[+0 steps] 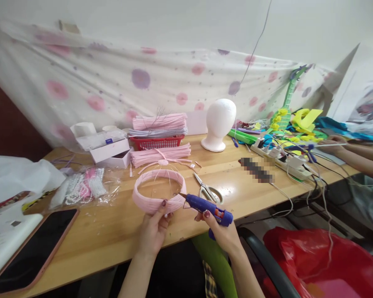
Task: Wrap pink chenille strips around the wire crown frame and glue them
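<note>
My left hand [154, 229] pinches the near edge of a pink ring-shaped band [143, 202], which is held just over the table's front part. A small white bead shows by the fingertips. In my right hand [222, 231] is a blue hot glue gun [202, 205], fingers wrapped round its handle. Its nozzle points left and sits at the band's right side; whether it touches is hard to tell. Thin pale strands stick up inside the band. Behind it lies a bundle of pink strips [161, 154]. Scissors [209, 190] rest to the right of the band.
A white foam head [220, 122] stands at the back beside a red basket [158, 142] stacked with pink strips. Bagged beads [87, 186] and a phone [34, 248] lie left. Power strips [281, 161] with trailing cables are on the right, near a co-worker's hands [335, 142].
</note>
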Tool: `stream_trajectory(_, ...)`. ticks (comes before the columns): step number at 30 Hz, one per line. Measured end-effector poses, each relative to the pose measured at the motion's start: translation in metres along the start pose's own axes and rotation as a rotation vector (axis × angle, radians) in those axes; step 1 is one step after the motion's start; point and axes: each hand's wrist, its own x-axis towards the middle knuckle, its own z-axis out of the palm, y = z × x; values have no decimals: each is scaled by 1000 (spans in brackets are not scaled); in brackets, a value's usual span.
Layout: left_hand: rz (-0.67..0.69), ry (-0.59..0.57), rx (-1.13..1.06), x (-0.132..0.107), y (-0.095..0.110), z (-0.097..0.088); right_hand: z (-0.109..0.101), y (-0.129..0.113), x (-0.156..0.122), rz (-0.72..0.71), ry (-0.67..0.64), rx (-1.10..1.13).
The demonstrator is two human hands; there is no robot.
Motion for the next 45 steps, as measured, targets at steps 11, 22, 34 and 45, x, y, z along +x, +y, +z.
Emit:
stream_trajectory(11,36,-114,78,1,-4,-3,3,12,-7,60,-50,-36)
stream_trajectory(22,31,-145,105,1,-4,-4,6,15,-7,58,-41,-19)
stream_trajectory(34,28,-132,94,3,-5,-6,4,19,-8,67,-63,-25)
stream_trajectory(45,21,-155,92,2,-5,-7,4,12,-3,37,-78,-37)
